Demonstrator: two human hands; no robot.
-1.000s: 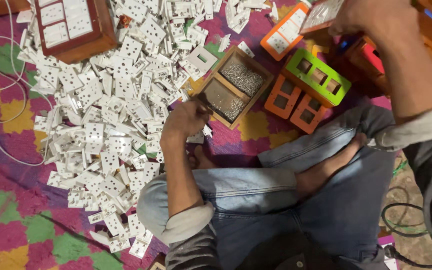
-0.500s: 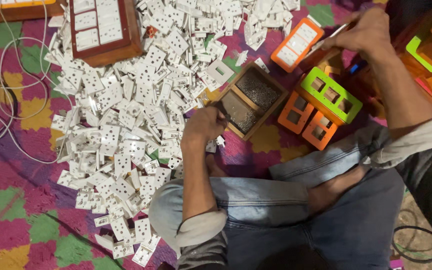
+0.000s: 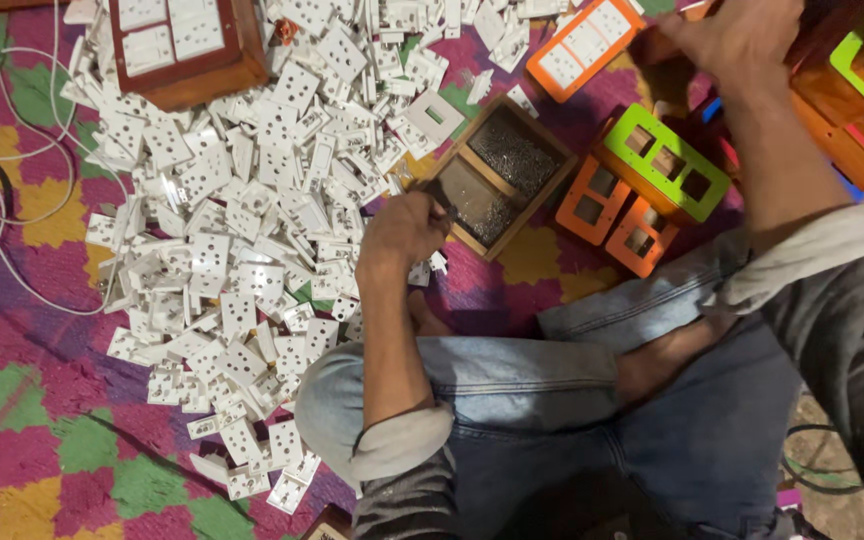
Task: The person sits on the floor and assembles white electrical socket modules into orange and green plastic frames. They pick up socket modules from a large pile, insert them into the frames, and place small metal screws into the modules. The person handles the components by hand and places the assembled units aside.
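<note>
My left hand curled, pinching something small, unclear what, at near corner of wooden screw tray; tray's long axis ran diagonally away. Right hand farther off, grip hidden.

Left hand: I see the left hand has moved off the heap of white socket plates and now sits at the near edge of the wooden two-part tray, fingers curled at the nearer compartment.
Left grip: it looks pinched on something small, though I cannot tell what.
Right hand: the right hand has gone further out, past the orange switch plate, towards the orange boxes.
View: the scene has slid downward in my picture.
</note>
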